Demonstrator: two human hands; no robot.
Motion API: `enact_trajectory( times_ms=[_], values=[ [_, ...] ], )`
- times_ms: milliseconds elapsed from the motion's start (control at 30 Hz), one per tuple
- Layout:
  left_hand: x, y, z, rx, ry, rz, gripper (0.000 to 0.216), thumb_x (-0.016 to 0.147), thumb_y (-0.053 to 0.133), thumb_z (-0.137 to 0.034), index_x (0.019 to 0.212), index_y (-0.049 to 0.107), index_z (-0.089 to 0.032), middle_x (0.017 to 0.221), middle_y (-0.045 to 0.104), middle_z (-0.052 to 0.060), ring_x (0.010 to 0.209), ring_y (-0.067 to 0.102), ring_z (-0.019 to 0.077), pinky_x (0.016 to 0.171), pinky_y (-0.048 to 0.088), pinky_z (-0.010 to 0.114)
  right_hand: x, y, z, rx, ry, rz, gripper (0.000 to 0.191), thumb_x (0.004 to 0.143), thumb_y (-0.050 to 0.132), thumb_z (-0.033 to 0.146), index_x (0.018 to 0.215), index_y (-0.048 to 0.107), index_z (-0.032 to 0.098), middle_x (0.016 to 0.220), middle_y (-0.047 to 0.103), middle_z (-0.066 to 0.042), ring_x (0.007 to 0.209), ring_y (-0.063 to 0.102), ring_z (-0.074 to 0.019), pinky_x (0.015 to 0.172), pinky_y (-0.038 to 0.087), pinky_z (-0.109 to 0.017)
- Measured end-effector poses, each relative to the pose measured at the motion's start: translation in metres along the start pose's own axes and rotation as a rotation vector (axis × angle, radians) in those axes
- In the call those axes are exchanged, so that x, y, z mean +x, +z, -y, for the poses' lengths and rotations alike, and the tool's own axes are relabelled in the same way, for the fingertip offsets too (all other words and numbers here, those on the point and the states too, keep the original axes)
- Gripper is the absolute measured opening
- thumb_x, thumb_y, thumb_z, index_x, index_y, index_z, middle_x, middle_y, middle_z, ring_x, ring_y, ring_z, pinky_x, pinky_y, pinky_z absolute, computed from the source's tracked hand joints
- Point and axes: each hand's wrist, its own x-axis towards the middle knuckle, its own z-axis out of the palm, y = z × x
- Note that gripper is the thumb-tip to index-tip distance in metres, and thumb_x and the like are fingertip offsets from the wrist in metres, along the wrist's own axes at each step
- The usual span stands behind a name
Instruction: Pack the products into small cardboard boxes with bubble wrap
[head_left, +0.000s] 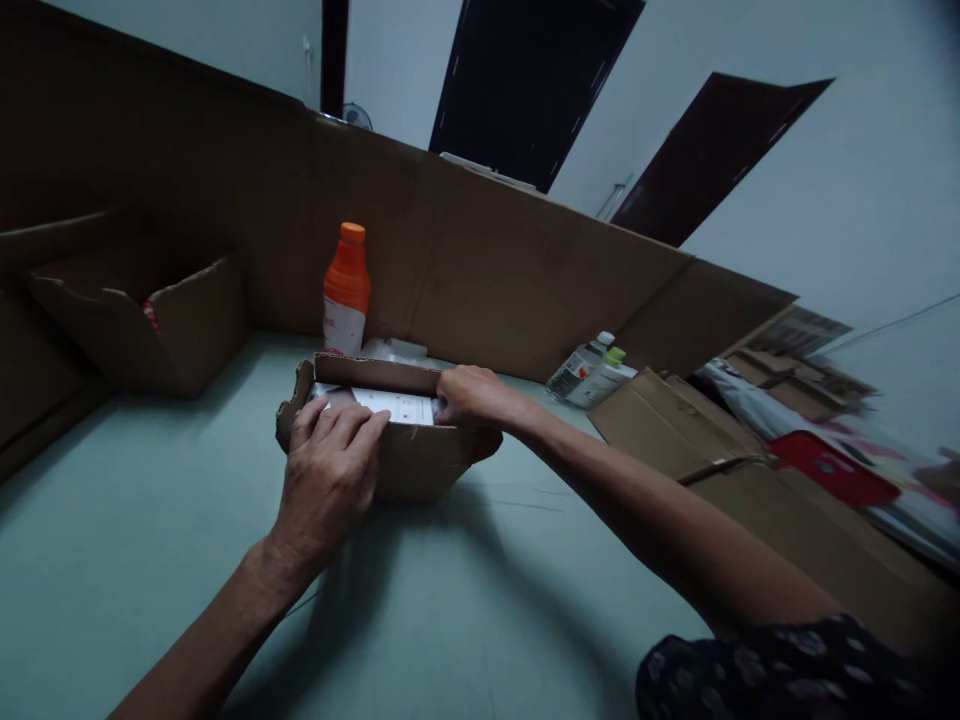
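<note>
A small open cardboard box (420, 462) sits on the pale green table (150, 530). Inside it lies a white packet (397, 405) with a printed label. My left hand (330, 470) rests flat over the box's near left edge, fingers stretched out onto the packet. My right hand (469, 398) is curled over the box's right side, fingers closed on the packet's right end inside the box. An orange bottle (346, 292) with an orange cap stands upright just behind the box.
A tall cardboard wall (487, 270) runs along the table's back. An open cardboard box (142, 320) stands at the left. Two small white bottles (592, 370) lie at the back right, beside flattened cartons (675, 430), a red item (832, 470) and packaging.
</note>
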Motion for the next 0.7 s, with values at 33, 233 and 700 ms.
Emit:
enact_trajectory(
  times_ms=[33, 233, 700],
  values=[
    [0.0, 0.0, 0.0, -0.001, -0.004, 0.001, 0.03, 0.091, 0.05, -0.011, 0.116, 0.064, -0.017, 0.105, 0.071, 0.009, 0.101, 0.064, 0.0256, 0.105, 0.04, 0.049, 0.002, 0.001, 0.001, 0.003, 0.002, 0.005, 0.027, 0.075, 0.072, 0.025, 0.099, 0.078, 0.014, 0.099, 0.077, -0.015, 0.092, 0.072, -0.0291, 0.067, 0.048, -0.029],
    [0.002, 0.004, 0.0, 0.047, 0.018, 0.005, 0.027, 0.092, 0.052, -0.011, 0.116, 0.064, -0.014, 0.105, 0.071, 0.011, 0.099, 0.065, 0.0261, 0.105, 0.042, 0.051, 0.004, 0.0, 0.005, 0.065, -0.033, 0.054, 0.024, 0.077, 0.068, 0.022, 0.096, 0.078, 0.013, 0.095, 0.077, -0.013, 0.082, 0.071, -0.0236, 0.06, 0.044, -0.026],
    [-0.071, -0.013, 0.046, -0.498, -0.858, 0.009, 0.076, 0.084, 0.07, -0.042, 0.152, 0.037, -0.032, 0.156, 0.044, 0.01, 0.139, 0.047, 0.0364, 0.114, 0.04, 0.059, -0.096, 0.123, -0.048, 0.977, 0.073, -0.62, 0.05, 0.084, 0.064, 0.044, 0.128, 0.061, 0.019, 0.117, 0.07, -0.012, 0.094, 0.066, -0.025, 0.071, 0.053, -0.034]
  ],
)
